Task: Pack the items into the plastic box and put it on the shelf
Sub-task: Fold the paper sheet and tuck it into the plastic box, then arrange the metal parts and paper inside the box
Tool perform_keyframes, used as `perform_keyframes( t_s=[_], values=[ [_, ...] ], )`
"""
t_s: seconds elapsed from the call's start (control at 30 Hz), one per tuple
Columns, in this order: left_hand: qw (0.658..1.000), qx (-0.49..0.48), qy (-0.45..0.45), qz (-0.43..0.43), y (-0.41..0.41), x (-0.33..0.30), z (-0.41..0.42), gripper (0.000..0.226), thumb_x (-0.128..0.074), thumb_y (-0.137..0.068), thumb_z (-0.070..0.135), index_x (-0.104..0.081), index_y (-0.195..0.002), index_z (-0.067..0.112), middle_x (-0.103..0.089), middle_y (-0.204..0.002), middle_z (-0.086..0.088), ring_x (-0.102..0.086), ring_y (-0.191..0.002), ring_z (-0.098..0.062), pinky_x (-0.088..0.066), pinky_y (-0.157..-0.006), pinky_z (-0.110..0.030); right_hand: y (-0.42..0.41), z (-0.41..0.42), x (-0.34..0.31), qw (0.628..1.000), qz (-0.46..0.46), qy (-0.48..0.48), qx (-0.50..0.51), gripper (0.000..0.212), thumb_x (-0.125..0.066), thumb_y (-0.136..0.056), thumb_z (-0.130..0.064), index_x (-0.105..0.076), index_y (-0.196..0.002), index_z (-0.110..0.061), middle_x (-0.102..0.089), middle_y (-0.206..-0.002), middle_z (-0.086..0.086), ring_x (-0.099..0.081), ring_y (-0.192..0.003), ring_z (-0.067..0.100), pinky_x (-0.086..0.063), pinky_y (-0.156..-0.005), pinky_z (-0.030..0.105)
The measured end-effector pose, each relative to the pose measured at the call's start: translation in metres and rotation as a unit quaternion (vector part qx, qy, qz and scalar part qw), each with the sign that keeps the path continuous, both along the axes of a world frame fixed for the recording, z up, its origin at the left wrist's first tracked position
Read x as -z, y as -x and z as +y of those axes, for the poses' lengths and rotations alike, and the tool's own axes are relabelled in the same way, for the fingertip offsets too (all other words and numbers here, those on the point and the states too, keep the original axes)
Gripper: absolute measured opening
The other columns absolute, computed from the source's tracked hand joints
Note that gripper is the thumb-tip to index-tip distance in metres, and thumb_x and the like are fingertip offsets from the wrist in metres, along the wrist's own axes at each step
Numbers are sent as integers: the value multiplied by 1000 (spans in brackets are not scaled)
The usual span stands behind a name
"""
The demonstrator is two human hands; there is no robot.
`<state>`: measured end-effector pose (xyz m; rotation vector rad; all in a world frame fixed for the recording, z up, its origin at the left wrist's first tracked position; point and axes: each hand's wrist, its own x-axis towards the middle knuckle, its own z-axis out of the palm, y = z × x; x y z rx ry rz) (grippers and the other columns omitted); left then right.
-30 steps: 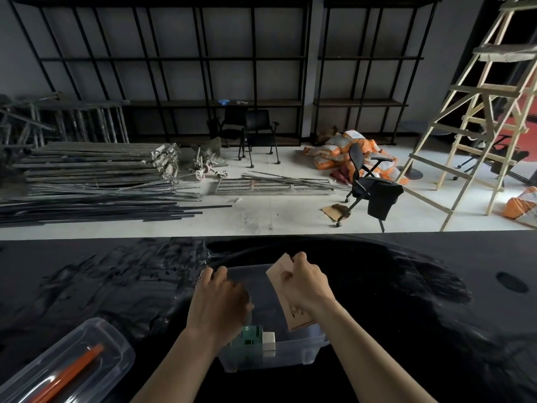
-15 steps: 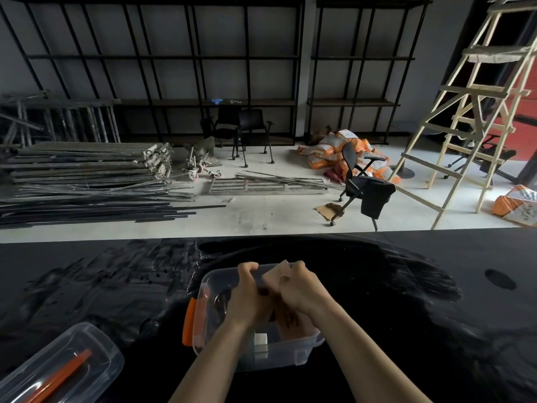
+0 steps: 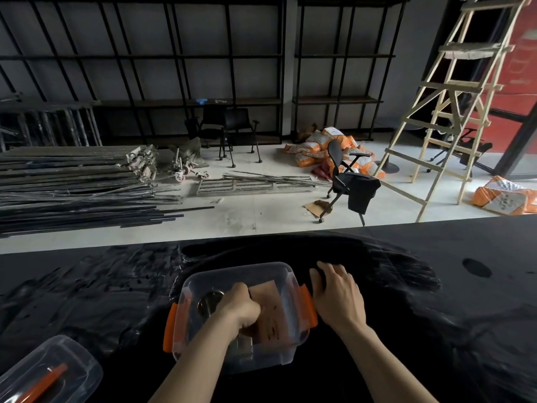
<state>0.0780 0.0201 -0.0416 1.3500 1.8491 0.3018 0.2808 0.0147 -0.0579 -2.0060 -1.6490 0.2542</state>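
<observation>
A clear plastic box [image 3: 241, 318] with orange clips on its left and right sides sits on the black worktop [image 3: 436, 315], near the front edge and roughly in the middle of the view. The left hand [image 3: 242, 308] reaches down inside the box, its fingers [image 3: 241, 289] curled and pressed onto the left edge of a brown card [image 3: 271, 309] that lies tilted in the right half of the box. Whether they pinch the card or only push on it cannot be told. To the left of the hand, on the box floor, lies a round metal piece [image 3: 209, 302]. Below the wrist a pale small block [image 3: 244, 344] shows through the front wall, blurred.

The right hand [image 3: 338, 295] rests outside the box, just beside its right wall and the right orange clip [image 3: 308, 311]. Its fingers [image 3: 325, 270] are loosely spread and laid flat on the worktop, holding nothing.

At the lower left corner of the worktop lies a second clear lid or box [image 3: 49, 370], well apart from the first, with an orange strip on it.

Beyond the worktop the floor carries stacked metal bars [image 3: 72, 181], an office chair [image 3: 348, 181], orange sacks [image 3: 319, 149] and a wooden ladder [image 3: 453, 106]; dark shelves [image 3: 189, 100] line the back wall.
</observation>
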Motion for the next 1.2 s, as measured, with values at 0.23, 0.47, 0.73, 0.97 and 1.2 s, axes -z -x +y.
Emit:
perform_keyframes(
  t_s=[0.23,0.47,0.73,0.97,1.2],
  values=[
    [996,22,32,80,-12,7,11,27,-63,-88,10,-52,-113,10,-61,-107,-6,-63,-94,-22,-61,-79,-37,-35,-36,81,979,-122,157,-44,76,-4,-88,-76,0,-156,-43,8,-167,8,16,-152,29,10,-122,51],
    [958,133,27,253,-33,3,3,6,-59,-86,3,-61,-88,8,-73,-84,-8,-77,-80,-23,-58,-64,-31,-32,-36,92,976,-162,137,-42,92,16,-73,-83,5,-155,-43,13,-166,6,23,-150,30,14,-120,56],
    [969,136,43,199,-33,0,6,71,-79,-75,47,-45,-128,15,-69,-116,-4,-73,-96,-27,-59,-82,-39,-33,-37,91,974,-169,143,-41,82,0,-84,-81,5,-156,-42,13,-167,7,23,-150,30,11,-120,57],
    [967,149,37,205,-39,12,0,84,-76,-66,67,-36,-127,25,-65,-123,-1,-65,-107,-27,-54,-89,-43,-33,-37,92,972,-176,148,-43,82,3,-84,-80,7,-156,-41,13,-167,8,22,-151,31,10,-120,58],
    [947,141,91,275,-50,9,5,92,-73,-64,70,-43,-135,21,-62,-124,-4,-62,-111,-29,-48,-75,-37,-32,-37,92,972,-176,148,-44,80,2,-86,-79,7,-156,-41,14,-167,8,25,-150,31,11,-120,57]
  ],
)
